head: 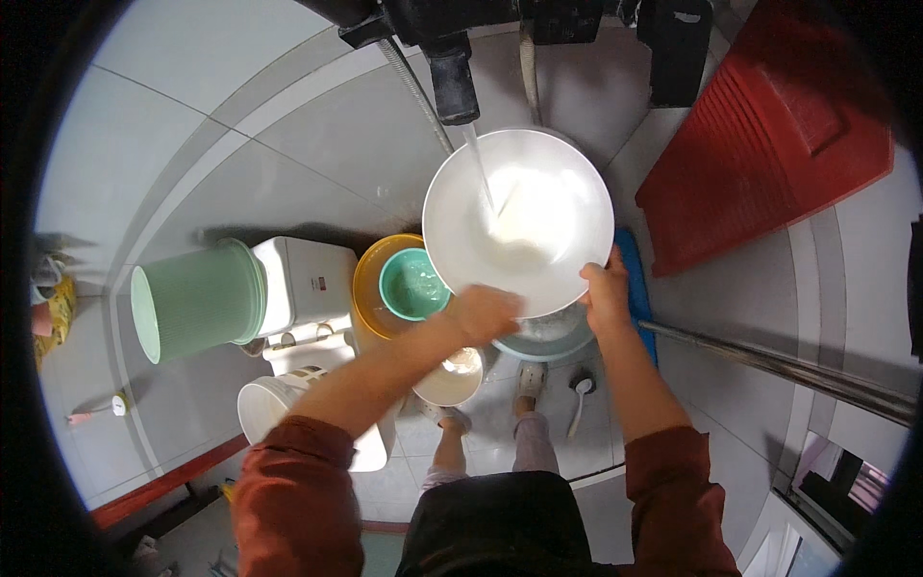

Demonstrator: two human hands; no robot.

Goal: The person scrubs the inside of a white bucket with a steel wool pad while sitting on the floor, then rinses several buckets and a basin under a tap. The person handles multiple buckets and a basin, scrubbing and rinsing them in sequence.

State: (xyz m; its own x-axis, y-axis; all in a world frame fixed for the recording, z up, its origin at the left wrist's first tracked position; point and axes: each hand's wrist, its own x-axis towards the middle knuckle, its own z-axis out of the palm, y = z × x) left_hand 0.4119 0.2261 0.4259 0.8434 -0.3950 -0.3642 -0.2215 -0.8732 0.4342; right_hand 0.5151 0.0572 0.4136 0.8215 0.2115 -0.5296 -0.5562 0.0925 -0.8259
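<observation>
A large white basin (461,245) is held tilted beneath a dark spout (457,94), and a thin water stream (477,166) falls into it. My right hand (607,296) grips the basin's lower right rim, thumb on the inside edge. My left hand (490,315) is a blur in front of the lower left rim; its fingers look curled, but whether they touch the basin is unclear. Under the basin, a bluish tub (548,353) with cloudy contents is partly hidden.
On the left, an orange basin (368,303) holds a green bowl (414,285). A pale bowl (451,379) sits by my feet. Also leftward are a green bin (198,301) and a white bucket (263,407). Rightward are a red washboard (764,151), a metal pole (779,366) and a brush (579,397).
</observation>
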